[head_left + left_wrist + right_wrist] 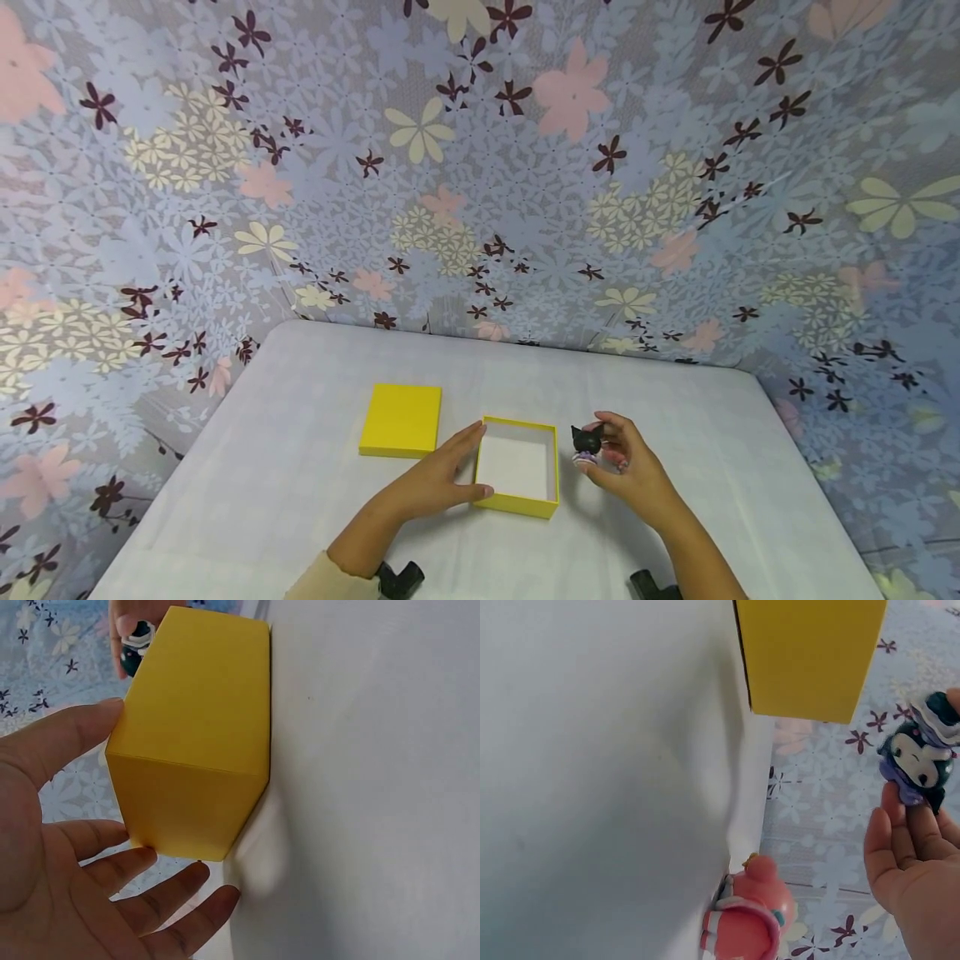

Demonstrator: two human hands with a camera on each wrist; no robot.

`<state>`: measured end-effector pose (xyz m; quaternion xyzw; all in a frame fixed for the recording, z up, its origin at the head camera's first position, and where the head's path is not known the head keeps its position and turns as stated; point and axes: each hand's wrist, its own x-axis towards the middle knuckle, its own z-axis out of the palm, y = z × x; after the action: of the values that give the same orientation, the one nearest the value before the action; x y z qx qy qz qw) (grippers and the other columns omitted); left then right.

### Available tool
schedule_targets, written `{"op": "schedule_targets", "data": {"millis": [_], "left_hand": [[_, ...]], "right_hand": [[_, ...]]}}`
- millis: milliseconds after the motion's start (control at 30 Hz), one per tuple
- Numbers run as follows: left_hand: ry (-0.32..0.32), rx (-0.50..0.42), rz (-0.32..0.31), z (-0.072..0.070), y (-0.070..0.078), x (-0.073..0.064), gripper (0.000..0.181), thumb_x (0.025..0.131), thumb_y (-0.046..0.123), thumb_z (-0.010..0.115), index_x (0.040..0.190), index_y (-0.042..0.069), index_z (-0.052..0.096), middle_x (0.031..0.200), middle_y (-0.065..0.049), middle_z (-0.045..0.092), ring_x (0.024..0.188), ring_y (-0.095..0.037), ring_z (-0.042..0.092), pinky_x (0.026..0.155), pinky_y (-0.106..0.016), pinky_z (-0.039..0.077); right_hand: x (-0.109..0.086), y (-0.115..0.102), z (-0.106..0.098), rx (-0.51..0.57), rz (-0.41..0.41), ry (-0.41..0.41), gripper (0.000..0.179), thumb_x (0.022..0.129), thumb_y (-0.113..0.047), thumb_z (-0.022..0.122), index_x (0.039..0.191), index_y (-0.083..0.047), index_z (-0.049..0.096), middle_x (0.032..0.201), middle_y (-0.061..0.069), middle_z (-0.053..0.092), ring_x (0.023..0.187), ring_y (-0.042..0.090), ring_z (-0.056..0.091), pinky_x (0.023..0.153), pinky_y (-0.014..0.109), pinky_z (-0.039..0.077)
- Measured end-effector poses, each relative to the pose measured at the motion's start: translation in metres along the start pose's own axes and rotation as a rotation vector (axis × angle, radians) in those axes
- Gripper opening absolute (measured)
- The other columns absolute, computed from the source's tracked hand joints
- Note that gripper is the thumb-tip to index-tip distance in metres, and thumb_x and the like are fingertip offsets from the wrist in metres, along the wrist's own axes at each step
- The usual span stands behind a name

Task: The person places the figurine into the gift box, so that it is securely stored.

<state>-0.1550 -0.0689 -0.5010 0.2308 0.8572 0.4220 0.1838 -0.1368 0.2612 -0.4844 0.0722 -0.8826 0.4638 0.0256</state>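
Observation:
An open yellow box (517,504) with a white inside stands on the table. On its left side my left hand (442,479) holds it, thumb at the near corner and fingertips at the far corner. In the left wrist view the ring and little fingers of the hand (97,885) hang below the box (195,690). To the right of the box, my right hand (633,467) grips a small cartoon figurine (587,440) with a black eared hood and purple and white parts. Its pale face shows on the figurine (916,756) in the right wrist view.
A pink figurine (746,911) stands on the table, partly hidden behind the right hand in the head view. Left of the box lies a square yellow lid (402,419). The white-covered table (330,367) meets flower-patterned fabric (480,208) at its back and sides.

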Motion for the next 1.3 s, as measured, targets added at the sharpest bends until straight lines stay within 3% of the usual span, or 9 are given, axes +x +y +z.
{"op": "schedule_targets", "data": {"millis": [167,300,433,500,600,700,867,1100,1300], "left_hand": [[-0.006,0.020,-0.011,0.000,0.002,0.000,0.095,0.090,0.053,0.071,0.164,0.025,0.017,0.172,0.003,0.013,0.158,-0.022,0.018,0.126,-0.054,0.024],[-0.009,0.064,-0.003,-0.001,0.004,-0.002,0.096,0.091,0.054,0.070,0.164,0.022,0.017,0.172,0.001,0.014,0.158,-0.022,0.018,0.127,-0.053,0.023],[-0.014,0.100,0.002,-0.002,0.006,-0.003,0.096,0.090,0.055,0.069,0.164,0.020,0.018,0.171,0.000,0.016,0.157,-0.022,0.020,0.127,-0.052,0.024],[-0.011,0.096,0.000,-0.002,0.007,-0.003,0.096,0.090,0.054,0.070,0.164,0.020,0.019,0.171,-0.001,0.017,0.157,-0.023,0.021,0.127,-0.052,0.024],[0.000,0.064,-0.003,-0.001,0.007,-0.002,0.097,0.088,0.053,0.073,0.163,0.022,0.020,0.172,-0.001,0.016,0.157,-0.024,0.020,0.126,-0.054,0.024],[0.018,0.016,0.001,0.000,0.005,-0.001,0.099,0.086,0.052,0.076,0.163,0.025,0.020,0.172,0.003,0.012,0.158,-0.024,0.018,0.126,-0.056,0.025],[0.031,-0.045,0.024,0.002,0.001,0.001,0.104,0.084,0.049,0.080,0.164,0.025,0.017,0.172,0.011,0.005,0.159,-0.022,0.013,0.125,-0.055,0.028],[0.022,-0.055,0.052,0.004,0.000,0.002,0.105,0.084,0.047,0.080,0.164,0.024,0.016,0.169,0.021,0.000,0.159,-0.018,0.012,0.122,-0.046,0.035],[0.017,-0.056,0.048,0.004,-0.001,0.003,0.105,0.085,0.047,0.079,0.163,0.033,0.011,0.168,0.024,-0.001,0.159,-0.017,0.009,0.126,-0.050,0.026]], "right_hand": [[-0.001,-0.006,0.000,0.035,0.012,-0.022,0.078,0.085,-0.028,0.083,0.151,-0.024,0.041,0.139,0.003,0.061,0.117,-0.004,0.054,0.105,0.050,0.051],[-0.002,-0.011,0.002,0.045,0.009,-0.054,0.081,0.087,-0.034,0.081,0.155,-0.029,0.038,0.141,0.002,0.060,0.131,0.019,0.055,0.110,0.060,0.045],[-0.003,-0.016,0.004,0.029,-0.046,-0.082,0.083,0.089,-0.034,0.078,0.159,-0.022,0.034,0.141,0.008,0.058,0.136,0.036,0.053,0.110,0.058,0.044],[-0.002,-0.017,0.005,0.029,-0.095,-0.094,0.084,0.090,-0.029,0.077,0.160,-0.017,0.032,0.140,0.011,0.057,0.133,0.030,0.056,0.107,0.049,0.050],[-0.001,-0.019,0.007,0.052,-0.166,-0.110,0.085,0.091,-0.020,0.077,0.160,-0.013,0.029,0.137,0.014,0.055,0.126,0.008,0.057,0.100,0.032,0.056],[0.001,-0.021,0.010,0.084,-0.196,-0.121,0.086,0.089,-0.019,0.078,0.160,-0.017,0.030,0.137,0.013,0.056,0.119,-0.006,0.054,0.095,0.018,0.055],[0.004,-0.022,0.016,0.140,-0.191,-0.133,0.078,0.086,-0.022,0.081,0.152,-0.025,0.039,0.138,0.012,0.062,0.120,-0.002,0.057,0.096,0.016,0.053],[0.007,-0.026,0.023,0.068,-0.173,-0.159,0.072,0.086,-0.032,0.082,0.148,-0.028,0.046,0.139,0.008,0.061,0.124,0.007,0.057,0.096,0.021,0.055],[0.010,-0.035,0.030,0.051,-0.183,-0.226,0.072,0.086,-0.032,0.081,0.150,-0.030,0.046,0.134,0.005,0.058,0.113,0.008,0.060,0.095,0.023,0.057]]}}
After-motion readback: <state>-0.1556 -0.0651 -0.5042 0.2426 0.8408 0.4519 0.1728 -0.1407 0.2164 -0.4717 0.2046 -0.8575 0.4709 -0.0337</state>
